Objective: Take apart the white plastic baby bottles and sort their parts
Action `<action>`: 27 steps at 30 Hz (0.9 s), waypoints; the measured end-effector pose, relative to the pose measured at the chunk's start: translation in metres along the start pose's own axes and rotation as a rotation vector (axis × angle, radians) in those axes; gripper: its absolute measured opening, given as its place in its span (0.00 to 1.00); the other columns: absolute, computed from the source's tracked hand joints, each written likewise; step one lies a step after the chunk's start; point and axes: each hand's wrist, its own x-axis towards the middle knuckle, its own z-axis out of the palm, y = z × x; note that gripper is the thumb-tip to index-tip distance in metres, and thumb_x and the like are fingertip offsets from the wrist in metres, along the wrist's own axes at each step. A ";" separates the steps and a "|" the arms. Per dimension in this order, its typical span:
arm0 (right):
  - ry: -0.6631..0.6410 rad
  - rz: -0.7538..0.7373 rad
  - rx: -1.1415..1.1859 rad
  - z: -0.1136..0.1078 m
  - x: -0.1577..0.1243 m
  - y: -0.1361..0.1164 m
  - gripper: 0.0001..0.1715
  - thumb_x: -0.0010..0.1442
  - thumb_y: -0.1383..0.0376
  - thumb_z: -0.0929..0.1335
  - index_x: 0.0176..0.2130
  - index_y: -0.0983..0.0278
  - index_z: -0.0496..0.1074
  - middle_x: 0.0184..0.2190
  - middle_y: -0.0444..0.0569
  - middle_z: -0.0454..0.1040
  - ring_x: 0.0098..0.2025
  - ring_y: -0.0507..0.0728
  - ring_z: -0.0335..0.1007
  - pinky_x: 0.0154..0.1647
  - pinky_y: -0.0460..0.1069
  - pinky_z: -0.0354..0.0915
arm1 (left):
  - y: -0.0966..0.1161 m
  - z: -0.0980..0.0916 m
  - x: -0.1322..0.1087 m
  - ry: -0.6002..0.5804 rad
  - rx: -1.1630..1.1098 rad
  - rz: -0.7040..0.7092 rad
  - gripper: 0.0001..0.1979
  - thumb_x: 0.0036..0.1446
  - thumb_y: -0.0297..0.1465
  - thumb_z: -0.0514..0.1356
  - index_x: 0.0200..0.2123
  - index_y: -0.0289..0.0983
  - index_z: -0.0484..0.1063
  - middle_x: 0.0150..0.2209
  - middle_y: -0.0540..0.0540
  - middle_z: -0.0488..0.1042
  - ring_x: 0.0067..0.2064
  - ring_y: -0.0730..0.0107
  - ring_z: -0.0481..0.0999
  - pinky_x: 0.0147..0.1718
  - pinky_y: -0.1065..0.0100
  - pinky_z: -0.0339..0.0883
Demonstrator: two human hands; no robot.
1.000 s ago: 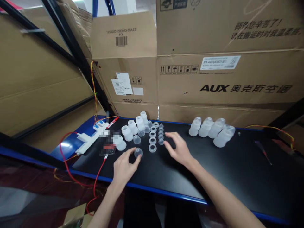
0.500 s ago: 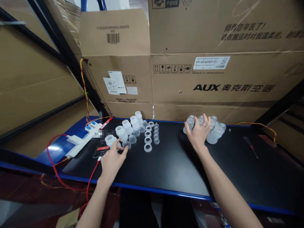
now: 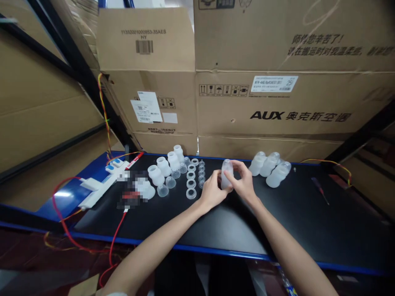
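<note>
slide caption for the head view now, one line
Left hand and right hand hold a frosted bottle at a black tabletop, between a row of pale rings and three more bottles.

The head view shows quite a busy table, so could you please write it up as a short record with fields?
Left hand: on a bottle, left hand, bottle
Right hand: on the same bottle, right hand
Bottle pose: roughly upright
Left part of table: open-topped bottles, clear domes, power strip
Middle: row of rings, beside a row of small clear parts
Right part: bottle group, screwdriver
Surface: black table, blue edge
Behind: printed cardboard
</note>
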 end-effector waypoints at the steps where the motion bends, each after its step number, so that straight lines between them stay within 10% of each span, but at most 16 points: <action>1: -0.001 0.025 0.013 -0.001 0.001 0.003 0.27 0.63 0.48 0.76 0.53 0.61 0.75 0.47 0.54 0.82 0.47 0.63 0.80 0.53 0.61 0.77 | -0.001 0.005 0.007 -0.037 -0.103 -0.030 0.29 0.56 0.38 0.73 0.58 0.39 0.71 0.48 0.41 0.81 0.44 0.61 0.81 0.41 0.62 0.74; 15: -0.216 0.404 0.558 -0.009 0.008 0.009 0.39 0.58 0.36 0.75 0.54 0.59 0.77 0.51 0.57 0.83 0.45 0.67 0.81 0.46 0.59 0.77 | -0.011 -0.014 0.014 -0.391 -0.908 -0.475 0.28 0.48 0.51 0.74 0.36 0.30 0.79 0.33 0.41 0.78 0.29 0.68 0.74 0.28 0.67 0.68; 27: -0.146 0.392 0.453 -0.005 0.009 0.033 0.29 0.66 0.40 0.73 0.48 0.61 0.80 0.46 0.53 0.82 0.47 0.61 0.78 0.50 0.55 0.74 | -0.015 -0.015 0.007 -0.200 -0.871 -0.476 0.31 0.51 0.54 0.74 0.40 0.31 0.76 0.32 0.45 0.73 0.27 0.71 0.74 0.24 0.69 0.72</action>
